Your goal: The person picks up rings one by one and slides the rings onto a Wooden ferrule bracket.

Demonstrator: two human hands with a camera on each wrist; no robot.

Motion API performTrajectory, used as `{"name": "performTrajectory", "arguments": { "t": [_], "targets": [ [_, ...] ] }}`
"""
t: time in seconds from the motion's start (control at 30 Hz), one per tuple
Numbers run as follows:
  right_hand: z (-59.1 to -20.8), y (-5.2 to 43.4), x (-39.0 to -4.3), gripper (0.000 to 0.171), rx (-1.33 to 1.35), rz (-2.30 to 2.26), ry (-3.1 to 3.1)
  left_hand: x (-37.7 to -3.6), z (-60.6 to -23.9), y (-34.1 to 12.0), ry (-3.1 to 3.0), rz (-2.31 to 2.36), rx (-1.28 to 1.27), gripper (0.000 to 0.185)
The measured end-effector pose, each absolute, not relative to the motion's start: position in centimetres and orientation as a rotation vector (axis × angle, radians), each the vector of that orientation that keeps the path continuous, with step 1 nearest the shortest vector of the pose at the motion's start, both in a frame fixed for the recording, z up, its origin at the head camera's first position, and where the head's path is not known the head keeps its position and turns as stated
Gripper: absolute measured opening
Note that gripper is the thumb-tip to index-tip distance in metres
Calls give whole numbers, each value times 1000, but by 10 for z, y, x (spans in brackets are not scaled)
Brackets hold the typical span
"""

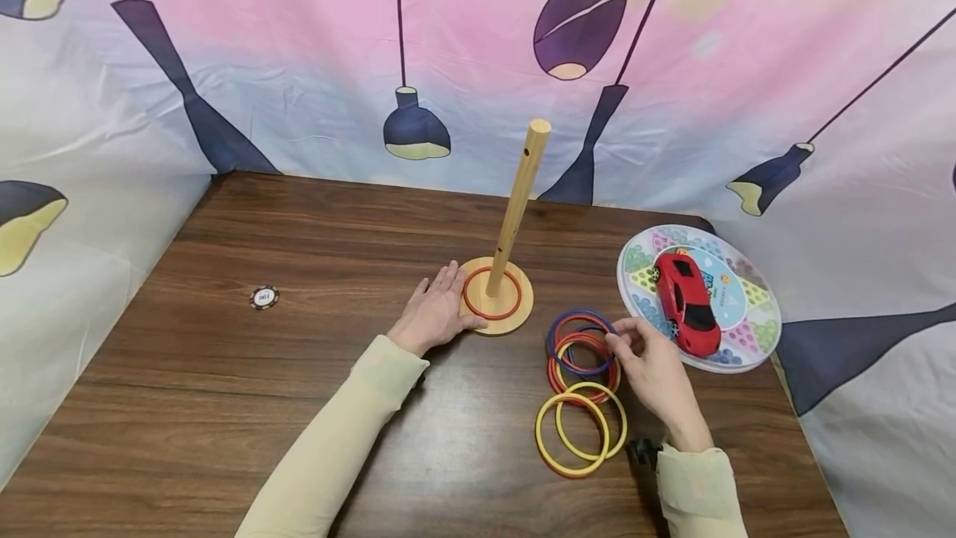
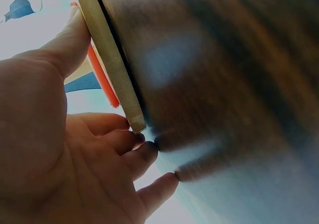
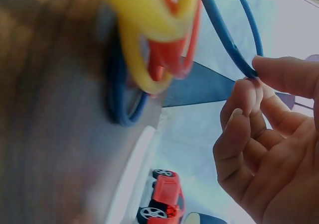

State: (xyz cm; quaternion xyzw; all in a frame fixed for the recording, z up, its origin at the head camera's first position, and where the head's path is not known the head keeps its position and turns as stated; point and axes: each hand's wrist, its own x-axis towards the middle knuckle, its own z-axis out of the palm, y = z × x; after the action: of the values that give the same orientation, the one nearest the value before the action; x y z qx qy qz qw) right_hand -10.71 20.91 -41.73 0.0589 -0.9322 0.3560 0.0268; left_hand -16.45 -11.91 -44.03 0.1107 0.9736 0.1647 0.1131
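Observation:
A wooden peg stand (image 1: pixel 515 206) rises from a round base (image 1: pixel 523 305) at the table's middle, with one red ring (image 1: pixel 492 294) lying round the pole on the base. My left hand (image 1: pixel 442 305) lies flat on the table, fingers straight, touching the base's left edge (image 2: pixel 112 69) beside the red ring (image 2: pixel 102 79). To the right is a pile of blue, red and yellow rings (image 1: pixel 581 393). My right hand (image 1: pixel 618 343) pinches a blue ring (image 1: pixel 582 330) at the pile's top. In the right wrist view, thumb and forefinger hold that blue ring (image 3: pixel 227 40) lifted at an angle above the yellow ring (image 3: pixel 149 15).
A round game board (image 1: pixel 747 289) with a red toy car (image 1: pixel 685 301) on it sits at the right edge. A small poker chip (image 1: pixel 264 297) lies at the left. A patterned cloth backdrop (image 1: pixel 299 65) walls the table on three sides.

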Motion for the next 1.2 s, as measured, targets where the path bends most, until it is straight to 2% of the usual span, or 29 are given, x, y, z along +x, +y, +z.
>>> {"name": "performTrajectory", "arguments": {
  "t": [0.3,0.6,1.2],
  "targets": [
    [-385,203,-107,20,99,1394,-2530,-164,-440,-119,2864,482,333,97],
    [-339,182,-117,15,336,1987,-1862,-163,-440,-120,2844,527,331,96],
    [-276,121,-140,13,452,2361,-1464,-163,-440,-120,2832,536,331,95]
  ]
}}
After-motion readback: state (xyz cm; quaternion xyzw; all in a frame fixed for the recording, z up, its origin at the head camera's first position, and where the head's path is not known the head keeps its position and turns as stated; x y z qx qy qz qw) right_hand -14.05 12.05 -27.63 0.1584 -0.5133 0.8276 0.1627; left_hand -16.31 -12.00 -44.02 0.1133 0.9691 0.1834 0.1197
